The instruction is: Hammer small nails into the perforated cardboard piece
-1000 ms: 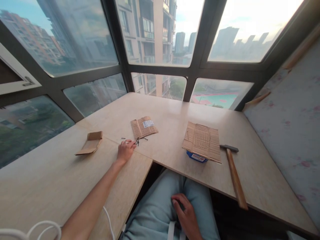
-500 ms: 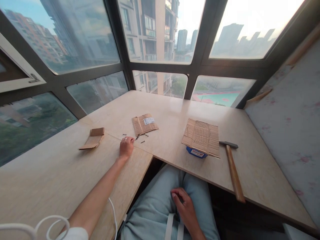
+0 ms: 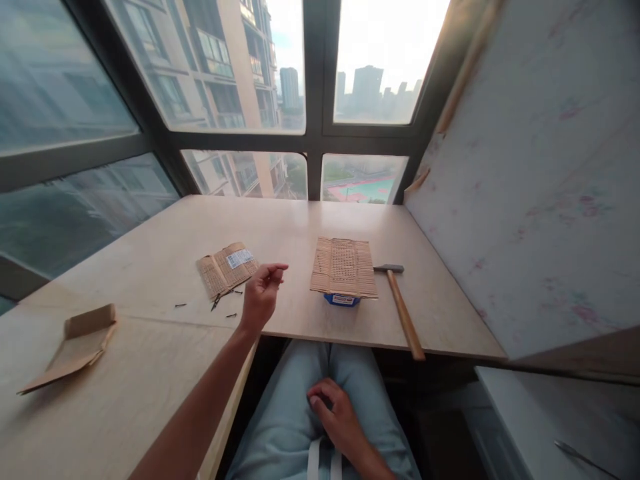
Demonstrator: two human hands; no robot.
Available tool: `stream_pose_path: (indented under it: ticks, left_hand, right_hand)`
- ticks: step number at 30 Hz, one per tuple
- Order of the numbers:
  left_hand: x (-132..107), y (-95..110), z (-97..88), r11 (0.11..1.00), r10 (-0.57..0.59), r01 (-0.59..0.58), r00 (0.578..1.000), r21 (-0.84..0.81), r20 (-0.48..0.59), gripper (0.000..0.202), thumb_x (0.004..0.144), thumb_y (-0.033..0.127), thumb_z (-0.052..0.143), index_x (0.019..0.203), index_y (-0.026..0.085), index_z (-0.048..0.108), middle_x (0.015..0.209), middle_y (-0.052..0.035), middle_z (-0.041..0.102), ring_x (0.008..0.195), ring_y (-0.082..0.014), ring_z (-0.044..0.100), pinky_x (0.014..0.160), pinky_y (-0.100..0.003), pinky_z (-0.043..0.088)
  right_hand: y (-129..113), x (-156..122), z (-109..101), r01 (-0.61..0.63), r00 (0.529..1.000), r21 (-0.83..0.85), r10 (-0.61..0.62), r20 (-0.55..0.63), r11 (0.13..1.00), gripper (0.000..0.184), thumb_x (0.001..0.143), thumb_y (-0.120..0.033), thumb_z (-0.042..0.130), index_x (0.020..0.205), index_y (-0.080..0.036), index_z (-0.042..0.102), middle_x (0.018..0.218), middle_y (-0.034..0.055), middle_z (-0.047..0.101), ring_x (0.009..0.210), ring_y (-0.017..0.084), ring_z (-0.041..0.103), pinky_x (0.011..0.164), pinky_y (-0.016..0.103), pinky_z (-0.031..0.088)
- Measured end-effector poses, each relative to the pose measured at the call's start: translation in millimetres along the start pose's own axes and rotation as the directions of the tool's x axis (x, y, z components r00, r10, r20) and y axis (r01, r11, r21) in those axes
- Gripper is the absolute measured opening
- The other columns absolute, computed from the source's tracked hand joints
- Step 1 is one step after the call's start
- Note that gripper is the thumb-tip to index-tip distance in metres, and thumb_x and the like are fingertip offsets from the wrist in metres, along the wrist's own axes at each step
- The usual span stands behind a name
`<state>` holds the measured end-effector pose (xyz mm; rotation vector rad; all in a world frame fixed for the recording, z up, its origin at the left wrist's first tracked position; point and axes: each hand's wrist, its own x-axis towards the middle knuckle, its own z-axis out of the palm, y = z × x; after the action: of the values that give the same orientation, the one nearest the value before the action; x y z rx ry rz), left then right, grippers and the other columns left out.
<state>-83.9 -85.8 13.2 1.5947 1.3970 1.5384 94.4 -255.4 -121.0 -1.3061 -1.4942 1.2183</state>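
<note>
Raised above the table, my left hand point(image 3: 261, 297) is closed in a pinch, thumb against forefinger; whatever it may hold is too small to make out. Several small dark nails point(image 3: 231, 315) lie left of it, some against a flattened piece of corrugated cardboard point(image 3: 220, 270) with a white label. To its right, a ridged cardboard sheet point(image 3: 345, 267) with rows of small holes rests on top of a blue box point(image 3: 342, 300). My right hand point(image 3: 334, 412) lies on my lap, fingers loosely curled, with nothing visible in it.
A hammer point(image 3: 403, 307) with a wooden handle lies right of the cardboard sheet, its handle end at the table edge. A folded cardboard piece point(image 3: 75, 343) sits at the left. Windows and a papered wall point(image 3: 540, 200) border the table point(image 3: 280, 227).
My left hand has lifted away from the nails and moved right, toward the cardboard on the blue box. The view has turned right. My right hand stays on my lap.
</note>
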Motion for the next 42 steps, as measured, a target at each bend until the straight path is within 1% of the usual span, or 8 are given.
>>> stream_pose_path:
  ticks: [4, 8, 14, 17, 22, 27, 30, 42]
  left_hand:
    - [19, 26, 51.4, 0.976, -0.008, 0.042, 0.988, -0.215, 0.155, 0.033, 0.079, 0.043, 0.071, 0.096, 0.016, 0.069, 0.079, -0.0045, 0.071, 0.071, -0.0161, 0.065, 0.063, -0.027, 0.052]
    - [29, 19, 78.4, 0.989, 0.087, -0.044, 0.943, -0.140, 0.322, 0.027, 0.077, 0.037, 0.073, 0.094, 0.017, 0.072, 0.088, -0.0070, 0.075, 0.080, -0.0200, 0.069, 0.073, -0.032, 0.055]
    - [38, -13, 78.9, 0.979, 0.175, -0.202, 0.883, 0.015, 0.435, 0.013, 0.082, 0.029, 0.067, 0.088, 0.022, 0.077, 0.088, -0.0057, 0.076, 0.078, -0.0196, 0.068, 0.070, -0.032, 0.053]
    - [39, -20, 75.7, 0.974, 0.187, -0.224, 0.879, 0.033, 0.438, 0.014, 0.083, 0.029, 0.067, 0.091, 0.023, 0.077, 0.087, -0.0057, 0.075, 0.078, -0.0188, 0.067, 0.071, -0.032, 0.054]
    - [42, -10, 84.9, 0.958, 0.243, -0.284, 0.853, 0.021, 0.462, 0.012, 0.083, 0.024, 0.068, 0.091, 0.023, 0.077, 0.085, -0.0047, 0.074, 0.082, -0.0178, 0.065, 0.074, -0.030, 0.054]
    - [50, 2, 106.6, 0.939, 0.279, -0.344, 0.740, -0.012, 0.612, 0.012, 0.083, 0.017, 0.066, 0.087, 0.022, 0.076, 0.081, -0.0019, 0.076, 0.076, -0.0159, 0.064, 0.067, -0.026, 0.050]
    - [53, 2, 117.6, 0.937, 0.271, -0.348, 0.705, -0.014, 0.655, 0.012, 0.082, 0.014, 0.067, 0.085, 0.021, 0.076, 0.078, -0.0006, 0.075, 0.073, -0.0144, 0.062, 0.066, -0.025, 0.048]
    - [48, -2, 125.5, 0.937, 0.237, -0.347, 0.712, 0.039, 0.661, 0.013, 0.080, 0.013, 0.068, 0.085, 0.021, 0.077, 0.078, -0.0011, 0.075, 0.071, -0.0149, 0.063, 0.065, -0.026, 0.049]
  right_hand:
    - [1, -1, -1, -0.010, 1.000, 0.006, 0.010, 0.003, 1.000, 0.018, 0.085, -0.017, 0.054, 0.081, -0.018, 0.072, 0.083, 0.0048, 0.066, 0.082, 0.020, 0.064, 0.076, 0.030, 0.048]
    - [3, -5, -5, -0.022, 0.999, 0.016, 0.021, 0.042, 1.000, 0.019, 0.085, -0.017, 0.055, 0.085, -0.019, 0.074, 0.086, 0.0046, 0.068, 0.085, 0.020, 0.065, 0.080, 0.030, 0.049]
    - [-7, -7, -26, -0.021, 0.990, 0.043, 0.015, 0.139, 0.999, 0.019, 0.085, -0.020, 0.058, 0.093, -0.022, 0.075, 0.088, 0.0037, 0.070, 0.085, 0.020, 0.065, 0.078, 0.029, 0.050]
    - [-20, 0, -52, -0.001, 0.996, 0.029, -0.001, 0.089, 1.000, 0.018, 0.090, -0.024, 0.056, 0.092, -0.021, 0.074, 0.088, 0.0047, 0.070, 0.085, 0.020, 0.065, 0.080, 0.030, 0.050]
    - [-37, 12, -98, 0.013, 0.998, 0.046, -0.011, -0.060, 0.999, 0.021, 0.094, -0.032, 0.056, 0.095, -0.019, 0.072, 0.093, 0.0070, 0.069, 0.086, 0.019, 0.065, 0.080, 0.029, 0.051]
    - [-50, 8, -121, 0.049, 0.997, 0.069, -0.045, -0.058, 0.996, 0.017, 0.095, -0.030, 0.057, 0.099, -0.023, 0.073, 0.094, 0.0055, 0.069, 0.088, 0.018, 0.065, 0.081, 0.027, 0.051]
    - [-56, 6, -130, 0.056, 0.995, 0.104, -0.047, -0.090, 0.993, 0.017, 0.095, -0.029, 0.058, 0.099, -0.024, 0.073, 0.097, 0.0052, 0.068, 0.085, 0.017, 0.066, 0.078, 0.026, 0.052]
    - [-61, 13, -168, 0.002, 0.904, 0.118, 0.048, -0.424, 0.993, 0.017, 0.087, -0.037, 0.068, 0.091, -0.022, 0.076, 0.082, 0.0041, 0.072, 0.073, 0.017, 0.067, 0.072, 0.026, 0.055]
